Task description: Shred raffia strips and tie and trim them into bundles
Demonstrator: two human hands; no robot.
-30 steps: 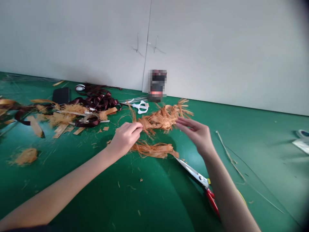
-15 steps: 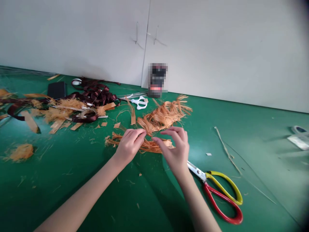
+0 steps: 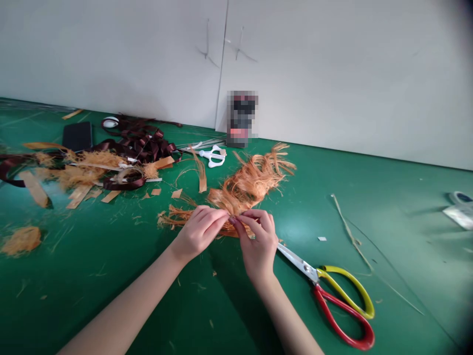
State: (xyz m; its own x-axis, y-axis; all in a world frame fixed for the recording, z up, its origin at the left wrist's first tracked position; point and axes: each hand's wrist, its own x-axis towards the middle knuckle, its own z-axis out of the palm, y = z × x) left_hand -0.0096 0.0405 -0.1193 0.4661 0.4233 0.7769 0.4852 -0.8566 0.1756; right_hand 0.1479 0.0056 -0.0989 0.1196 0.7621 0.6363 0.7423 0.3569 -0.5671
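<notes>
A curled bundle of orange fibre strands (image 3: pixel 251 180) stretches away from my fingertips toward the back of the green table. At its near end my left hand (image 3: pixel 201 229) is closed in a pinch on the strands. My right hand (image 3: pixel 258 241) pinches at the same spot, thumb and index tip almost touching the left fingers. The exact bit between the fingertips is too small to make out. Beneath both hands lies a second, straighter bunch of orange strands (image 3: pixel 175 217), partly covered. Large scissors (image 3: pixel 345 305) with one yellow and one red handle rest just right of my right hand.
White-handled small scissors (image 3: pixel 214 157) lie behind the strands. At left are tangled dark brown ribbon (image 3: pixel 148 143), a black flat object (image 3: pixel 77 136) and orange scraps (image 3: pixel 92 165). A blurred upright device (image 3: pixel 241 118) leans on the white wall. Thin wire (image 3: pixel 351 231) lies at right.
My right hand has moved left and its spread thumb and fingers have closed into a pinch beside the left fingertips. My left hand stays pinched at the bundle's end.
</notes>
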